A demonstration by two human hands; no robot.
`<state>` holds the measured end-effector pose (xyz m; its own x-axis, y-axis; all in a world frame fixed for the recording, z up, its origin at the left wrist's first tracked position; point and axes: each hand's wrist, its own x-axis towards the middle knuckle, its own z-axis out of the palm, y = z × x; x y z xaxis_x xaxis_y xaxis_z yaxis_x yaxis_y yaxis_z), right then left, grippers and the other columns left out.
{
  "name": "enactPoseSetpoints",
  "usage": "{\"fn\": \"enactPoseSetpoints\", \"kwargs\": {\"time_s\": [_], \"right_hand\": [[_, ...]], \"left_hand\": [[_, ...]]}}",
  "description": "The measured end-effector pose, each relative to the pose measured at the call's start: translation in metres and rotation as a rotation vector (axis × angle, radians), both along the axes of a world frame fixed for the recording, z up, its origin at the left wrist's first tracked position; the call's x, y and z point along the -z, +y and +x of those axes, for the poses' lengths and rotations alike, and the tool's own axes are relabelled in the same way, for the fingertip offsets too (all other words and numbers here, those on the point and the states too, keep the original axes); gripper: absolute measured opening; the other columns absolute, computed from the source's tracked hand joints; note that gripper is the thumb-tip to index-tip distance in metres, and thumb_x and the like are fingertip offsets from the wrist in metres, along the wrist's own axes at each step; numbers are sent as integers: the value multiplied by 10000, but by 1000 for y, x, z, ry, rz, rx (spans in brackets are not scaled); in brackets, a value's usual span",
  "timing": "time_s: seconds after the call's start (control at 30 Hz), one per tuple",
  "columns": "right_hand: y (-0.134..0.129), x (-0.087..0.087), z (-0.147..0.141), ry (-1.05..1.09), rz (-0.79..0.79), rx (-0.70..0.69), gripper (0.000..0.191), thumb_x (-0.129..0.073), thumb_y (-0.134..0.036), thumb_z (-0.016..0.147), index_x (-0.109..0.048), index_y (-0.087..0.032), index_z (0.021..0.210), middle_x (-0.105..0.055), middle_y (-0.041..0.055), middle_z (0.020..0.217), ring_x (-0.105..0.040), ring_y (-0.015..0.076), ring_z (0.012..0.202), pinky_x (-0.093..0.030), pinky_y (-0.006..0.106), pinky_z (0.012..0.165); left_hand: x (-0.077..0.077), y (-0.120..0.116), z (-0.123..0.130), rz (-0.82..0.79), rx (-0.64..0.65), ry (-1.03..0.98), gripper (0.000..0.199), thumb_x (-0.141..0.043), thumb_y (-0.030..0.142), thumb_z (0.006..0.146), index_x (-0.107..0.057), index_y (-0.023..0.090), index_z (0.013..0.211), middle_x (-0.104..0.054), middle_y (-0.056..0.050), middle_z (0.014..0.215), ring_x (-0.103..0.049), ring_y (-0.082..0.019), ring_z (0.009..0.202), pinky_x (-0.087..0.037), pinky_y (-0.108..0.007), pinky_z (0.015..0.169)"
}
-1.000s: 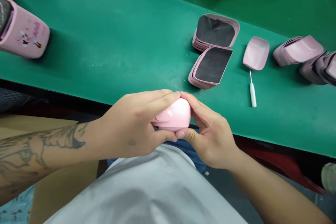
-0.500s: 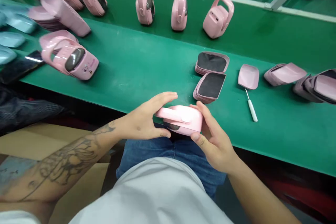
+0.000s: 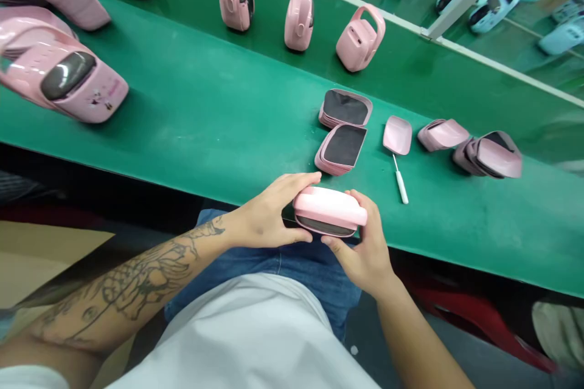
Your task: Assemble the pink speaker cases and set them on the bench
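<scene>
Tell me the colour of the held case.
The case is pale pink, clearest in the head view.

Factory assembly line, green conveyor belt (image 3: 196, 152), rows of pink plastic cases (image 3: 359, 39) (blue ones (image 3: 495, 9) beyond)

No wording can be read in this view. The only lettering sits on the pink plastic case (image 3: 73, 82) lying on the green counter (image 3: 191, 134) at the left: a small pink inscription (image 3: 116, 88) beside a tiny cartoon print (image 3: 95, 100), both too small and blurred to make out. The held pink case (image 3: 329, 203) between the left hand (image 3: 267, 213) and right hand (image 3: 365, 252) shows no readable marks.
</scene>
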<state>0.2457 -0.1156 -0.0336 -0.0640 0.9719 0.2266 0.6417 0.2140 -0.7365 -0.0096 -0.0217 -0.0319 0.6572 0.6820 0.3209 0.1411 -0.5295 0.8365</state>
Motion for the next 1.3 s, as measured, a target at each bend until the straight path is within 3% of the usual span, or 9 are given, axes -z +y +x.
{"fn": "enactPoseSetpoints", "kwargs": {"time_s": [0.17,0.27,0.43,0.57,0.8,1.03,1.3], "right_hand": [[-5,13,16,147,-135,6,933,-873,-510,899,-401,-244,1658,-540,209,1659,-556,391,1528,-483,641,1262],[-5,14,19,160,-110,-28,943,-865,-504,908,-383,-247,1676,-542,205,1673,-543,389,1551,-475,633,1275],[-3,16,12,173,-59,14,836,-821,-557,928,-474,-237,1619,-621,198,1584,-640,388,1445,-563,603,1196],[-5,27,5,178,27,93,820,-756,-629,953,-481,-234,1616,-653,201,1534,-665,408,1409,-575,615,1174],[-9,45,7,296,-38,56,906,-807,-582,937,-399,-226,1664,-556,229,1652,-587,391,1514,-515,614,1241],[-10,41,1,265,-27,95,963,-866,-497,897,-370,-230,1678,-473,222,1720,-515,385,1574,-454,629,1291],[-7,30,-16,294,36,183,851,-842,-516,906,-448,-240,1607,-541,211,1633,-579,370,1489,-524,602,1231]], "left_hand": [[7,7,9,-140,114,76,931,-910,309,864,-438,259,1666,-508,-184,1714,-481,-352,1610,-426,-554,1327],[6,8,12,-205,105,119,989,-930,292,833,-417,234,1677,-533,-190,1694,-542,-344,1566,-472,-525,1297],[13,-1,18,-130,14,17,866,-902,268,860,-509,236,1630,-646,-178,1590,-641,-333,1471,-531,-492,1250],[20,-5,23,-71,-57,-52,864,-950,315,811,-578,236,1587,-701,-170,1528,-695,-342,1405,-552,-481,1230],[8,10,18,-240,19,100,904,-954,369,788,-572,218,1592,-656,-163,1587,-640,-342,1473,-492,-518,1276],[7,-3,14,-127,-28,165,1020,-895,315,835,-376,237,1709,-506,-193,1716,-519,-356,1584,-431,-556,1324],[10,-6,15,-123,-57,98,859,-868,367,880,-482,222,1633,-585,-184,1649,-574,-350,1536,-450,-539,1313]]}}
